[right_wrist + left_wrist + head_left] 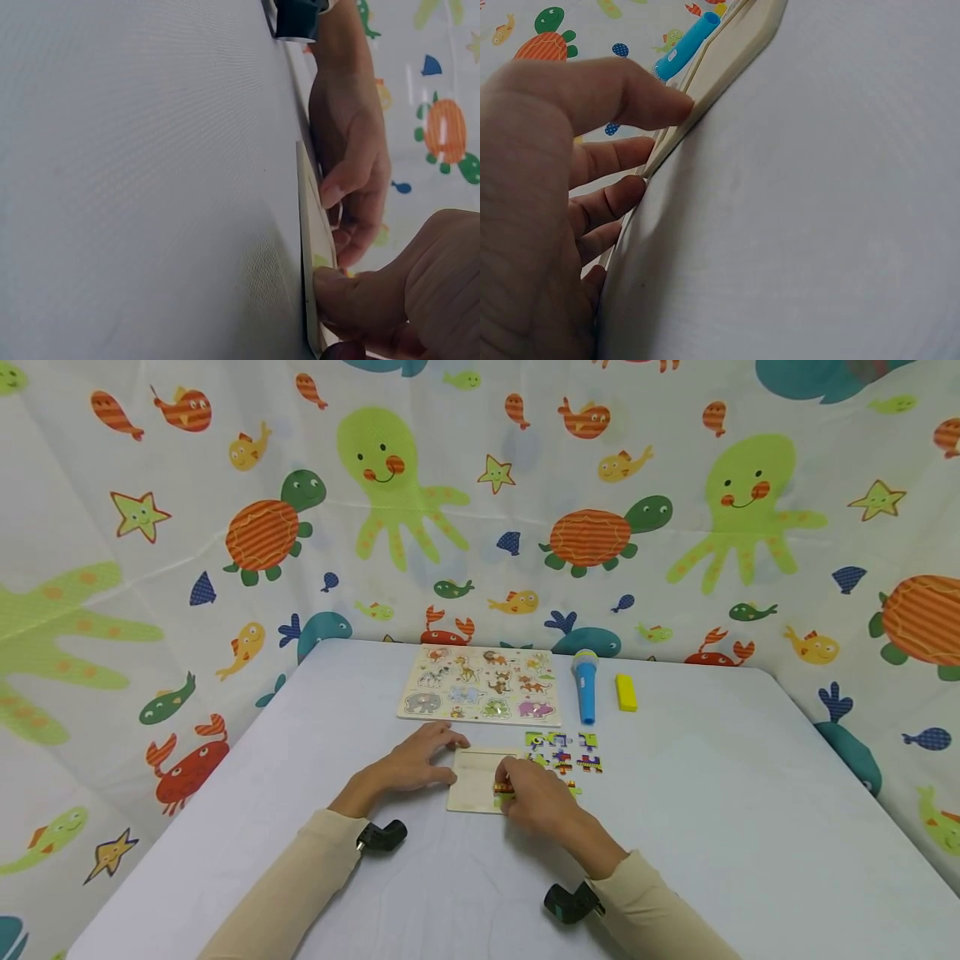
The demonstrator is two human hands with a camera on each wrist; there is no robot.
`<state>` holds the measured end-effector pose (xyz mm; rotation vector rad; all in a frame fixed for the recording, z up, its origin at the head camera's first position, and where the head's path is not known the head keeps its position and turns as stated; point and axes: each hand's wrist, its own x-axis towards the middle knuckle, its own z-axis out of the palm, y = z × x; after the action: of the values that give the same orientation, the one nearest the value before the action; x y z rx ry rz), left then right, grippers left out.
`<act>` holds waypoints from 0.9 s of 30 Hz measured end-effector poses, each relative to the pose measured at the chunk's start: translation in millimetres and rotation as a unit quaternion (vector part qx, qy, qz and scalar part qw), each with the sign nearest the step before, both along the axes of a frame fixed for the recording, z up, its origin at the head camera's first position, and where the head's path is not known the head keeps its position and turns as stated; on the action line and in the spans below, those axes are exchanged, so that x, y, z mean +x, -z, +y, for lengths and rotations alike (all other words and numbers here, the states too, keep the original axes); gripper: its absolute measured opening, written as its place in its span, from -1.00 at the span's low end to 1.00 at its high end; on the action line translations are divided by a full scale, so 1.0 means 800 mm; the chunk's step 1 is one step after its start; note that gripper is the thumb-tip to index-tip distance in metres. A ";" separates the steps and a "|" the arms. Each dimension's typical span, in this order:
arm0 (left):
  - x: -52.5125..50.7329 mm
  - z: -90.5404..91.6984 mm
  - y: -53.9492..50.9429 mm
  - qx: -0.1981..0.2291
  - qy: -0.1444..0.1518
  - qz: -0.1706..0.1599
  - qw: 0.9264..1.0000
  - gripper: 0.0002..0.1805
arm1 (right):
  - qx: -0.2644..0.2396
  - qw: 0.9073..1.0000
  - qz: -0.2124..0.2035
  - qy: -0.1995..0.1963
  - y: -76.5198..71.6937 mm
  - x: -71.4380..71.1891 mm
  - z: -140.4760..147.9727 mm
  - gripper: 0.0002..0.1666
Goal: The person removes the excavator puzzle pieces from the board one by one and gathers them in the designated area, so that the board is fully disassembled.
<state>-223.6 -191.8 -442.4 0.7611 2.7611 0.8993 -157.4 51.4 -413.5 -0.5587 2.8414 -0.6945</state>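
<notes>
A shallow wooden puzzle tray [472,781] lies on the white table, its left part bare. My left hand [420,758] holds the tray at its upper left corner, thumb on the left edge; in the left wrist view the thumb [656,105] touches the pale rim. Over the tray's right side, my right hand [543,797] pinches a colourful jigsaw piece [503,788] down at the tray's surface. Its fingers partly hide the piece, and I cannot tell whether others lie beneath. Several loose jigsaw pieces [562,762] are spread right of the tray, some behind the hand.
Behind the tray lies a wooden animal peg puzzle board [442,695]. Right of that board are a blue toy microphone [587,689] and a yellow block [626,692]. A curtain [450,485] printed with sea animals hangs along the table's back edge.
</notes>
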 end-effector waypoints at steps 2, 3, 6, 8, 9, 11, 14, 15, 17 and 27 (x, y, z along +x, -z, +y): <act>0.000 0.000 0.000 -0.001 -0.001 -0.001 1.000 -0.44 | -0.008 1.000 -0.003 0.001 -0.001 0.000 0.001 -0.62; 0.000 0.000 0.000 -0.001 -0.001 -0.001 1.000 -0.44 | -0.013 1.000 -0.003 0.000 -0.001 0.000 0.001 -0.61; 0.000 0.000 0.000 -0.003 -0.002 -0.001 1.000 -0.44 | -0.020 1.000 0.002 -0.008 -0.001 0.000 0.003 -0.61; 0.000 0.000 0.000 -0.005 -0.003 -0.001 1.000 -0.44 | -0.027 0.999 0.006 -0.016 0.000 -0.001 0.004 -0.65; -0.001 0.000 0.000 -0.005 -0.003 -0.001 1.000 -0.44 | -0.033 0.999 0.005 -0.018 0.001 -0.002 0.005 -0.67; -0.001 0.000 0.000 -0.007 -0.001 0.001 1.000 -0.45 | -0.045 0.999 0.001 -0.022 0.001 -0.003 0.007 -0.71; -0.001 -0.001 0.000 -0.006 0.001 0.003 1.000 -0.45 | -0.072 0.997 -0.008 -0.025 0.002 -0.006 0.010 -0.75; -0.001 -0.001 -0.001 -0.005 0.002 0.004 1.000 -0.45 | -0.082 0.996 -0.012 -0.024 0.002 -0.007 0.011 -0.75; 0.000 -0.002 -0.001 -0.005 0.003 0.004 1.000 -0.45 | -0.097 0.995 -0.009 -0.026 0.001 -0.009 0.014 -0.76; -0.001 -0.001 -0.001 -0.009 0.004 0.005 1.000 -0.45 | -0.140 0.990 0.001 0.004 -0.008 -0.011 0.031 -0.74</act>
<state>-224.4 -192.2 -441.6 0.7750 2.7700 0.8693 -166.0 75.9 -407.0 -0.5863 2.7669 -1.1049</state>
